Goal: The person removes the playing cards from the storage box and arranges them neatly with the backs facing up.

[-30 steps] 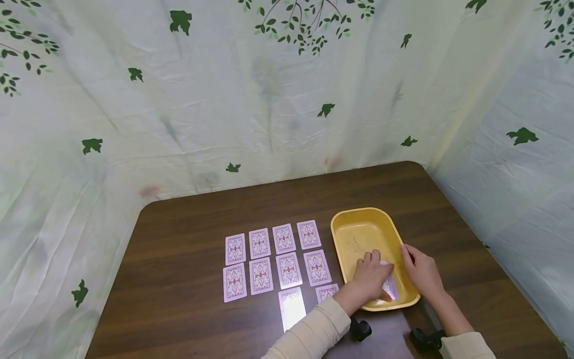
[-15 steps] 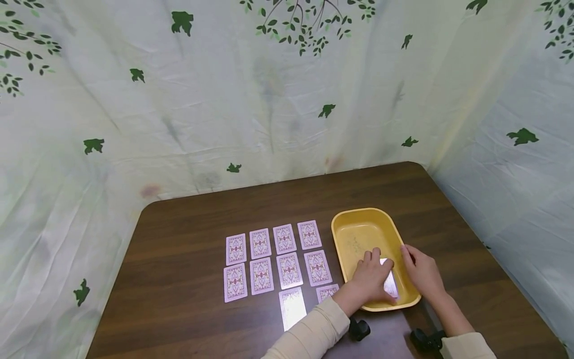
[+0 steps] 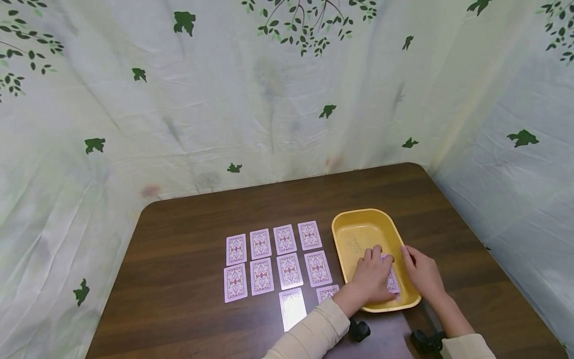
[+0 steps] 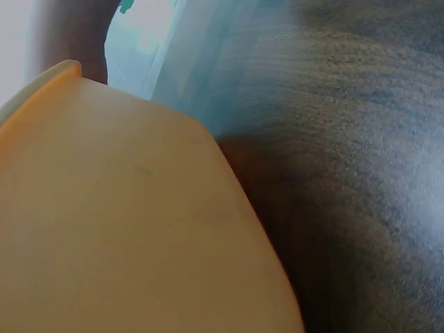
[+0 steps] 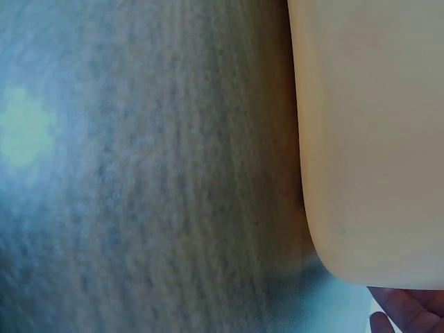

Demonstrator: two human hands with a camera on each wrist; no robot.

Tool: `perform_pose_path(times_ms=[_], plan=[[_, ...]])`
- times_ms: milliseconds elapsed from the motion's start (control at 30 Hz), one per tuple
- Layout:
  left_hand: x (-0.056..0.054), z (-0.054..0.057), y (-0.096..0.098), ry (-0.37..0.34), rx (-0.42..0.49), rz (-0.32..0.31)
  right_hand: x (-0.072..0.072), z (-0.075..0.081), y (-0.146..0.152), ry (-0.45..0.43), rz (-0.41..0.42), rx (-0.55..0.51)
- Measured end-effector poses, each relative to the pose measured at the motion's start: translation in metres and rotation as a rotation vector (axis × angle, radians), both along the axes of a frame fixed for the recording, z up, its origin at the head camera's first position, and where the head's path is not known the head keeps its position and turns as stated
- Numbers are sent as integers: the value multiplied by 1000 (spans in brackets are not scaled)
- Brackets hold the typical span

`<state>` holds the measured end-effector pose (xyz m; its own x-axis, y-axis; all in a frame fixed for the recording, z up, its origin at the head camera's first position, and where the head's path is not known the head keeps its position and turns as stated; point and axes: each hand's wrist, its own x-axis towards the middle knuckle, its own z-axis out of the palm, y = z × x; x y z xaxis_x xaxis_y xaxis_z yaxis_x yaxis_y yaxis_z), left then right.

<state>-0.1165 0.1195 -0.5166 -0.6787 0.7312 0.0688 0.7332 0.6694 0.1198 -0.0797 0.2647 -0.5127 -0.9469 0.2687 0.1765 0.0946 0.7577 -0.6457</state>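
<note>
My left hand (image 3: 371, 274) reaches down into the yellow tray (image 3: 358, 230), its thumb at the near end and fingers at the far end of a purple-backed playing card (image 3: 393, 283). The hand covers part of that card, and whether others lie under it cannot be told. On the tray's right rim, my right hand (image 3: 423, 271) grips the edge between thumb and fingers. Both wrist views are filled mostly by the tray's outer wall (image 4: 132, 201); some fingers (image 5: 406, 310) show below it in the right wrist view.
Left of the tray, several face-down playing cards (image 3: 289, 270) lie in rows on the dark wooden table (image 3: 179, 259). One near card (image 3: 293, 308) glares white. The left arm partly hides another card (image 3: 327, 291). A pale leaf-patterned curtain (image 3: 278, 134) surrounds the table.
The card under my left hand has tilted: its back flashed bright half a second ago and shows its pattern now. The left fingers shifted slightly; the right hand kept its hold on the rim.
</note>
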Motion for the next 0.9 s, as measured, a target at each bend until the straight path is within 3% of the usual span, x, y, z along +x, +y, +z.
perform_pose_path(times_ms=[167,333,467,567,733,900], plan=[[-1,11,-3,20,10,-57,-1,-2,1,11,-3,6],[-3,36,-16,53,8,-123,-1,-2,1,-14,3,6],[0,57,-34,61,-11,-108,0,0,0,-53,4,-9],[3,66,-52,72,-8,-74,-1,0,-2,-64,-2,-19],[8,69,-88,91,41,-38,-1,1,-3,-71,-7,-28],[9,66,-128,95,119,-43,0,0,-2,-68,-12,-18]])
